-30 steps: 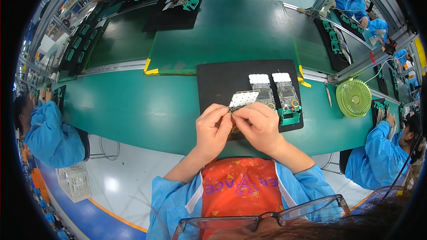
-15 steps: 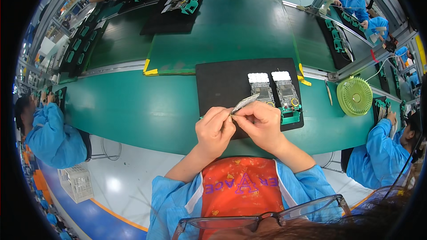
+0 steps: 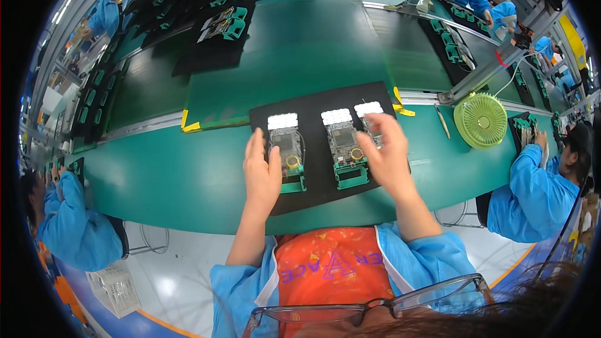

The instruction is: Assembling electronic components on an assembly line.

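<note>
Three circuit boards with white pads at their far ends are on a black mat (image 3: 316, 188). At the left, one board (image 3: 287, 144) has a green plastic frame (image 3: 293, 186) at its near end. My left hand (image 3: 261, 169) is beside that board's left edge, fingers stretched out and holding nothing. A middle board (image 3: 342, 141), also with a green frame (image 3: 352, 179), lies just left of my right hand (image 3: 389, 155). My right hand is open over the right-hand board (image 3: 369, 110), hiding most of it; whether it touches that board I cannot tell.
A green fan (image 3: 481, 120) stands right of the mat, near a slim pen-like tool (image 3: 442, 122). Across the green table (image 3: 163, 163), another black mat (image 3: 210, 59) carries boards and green frames. Co-workers in blue sit at both sides and work at the far side.
My hands were together, pinching a thin flat piece above the mat. Now they are apart and open, and a board lies at the mat's left. The view has shifted too.
</note>
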Tool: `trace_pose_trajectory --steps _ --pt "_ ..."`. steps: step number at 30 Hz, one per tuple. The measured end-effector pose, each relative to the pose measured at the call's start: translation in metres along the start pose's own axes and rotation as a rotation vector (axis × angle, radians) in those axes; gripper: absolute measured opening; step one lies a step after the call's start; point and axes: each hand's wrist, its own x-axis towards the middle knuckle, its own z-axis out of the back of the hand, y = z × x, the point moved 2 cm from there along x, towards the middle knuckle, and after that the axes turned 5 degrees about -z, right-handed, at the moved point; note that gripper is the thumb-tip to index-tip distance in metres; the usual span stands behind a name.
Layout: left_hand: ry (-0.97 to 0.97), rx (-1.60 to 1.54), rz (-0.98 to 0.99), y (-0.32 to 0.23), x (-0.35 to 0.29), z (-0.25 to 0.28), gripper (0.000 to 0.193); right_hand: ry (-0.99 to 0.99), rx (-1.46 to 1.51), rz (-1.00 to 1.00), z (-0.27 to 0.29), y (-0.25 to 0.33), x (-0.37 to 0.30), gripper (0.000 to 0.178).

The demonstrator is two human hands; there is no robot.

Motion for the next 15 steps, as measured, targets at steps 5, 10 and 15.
trace_pose_trajectory --steps 5,10,15 --pt "0.063 0.023 0.006 -0.042 -0.001 -0.002 0.055 0.021 -0.445 -0.377 0.040 -0.076 0.006 0.063" --pt "0.375 -0.495 0.148 -0.042 -0.019 -0.026 0.060 0.146 -0.338 -0.521 0.037 -0.084 0.001 0.072" --pt "0.370 -0.127 0.227 -0.019 -0.015 -0.029 0.066 0.262 -0.109 -0.449 0.012 -0.056 -0.007 0.070"
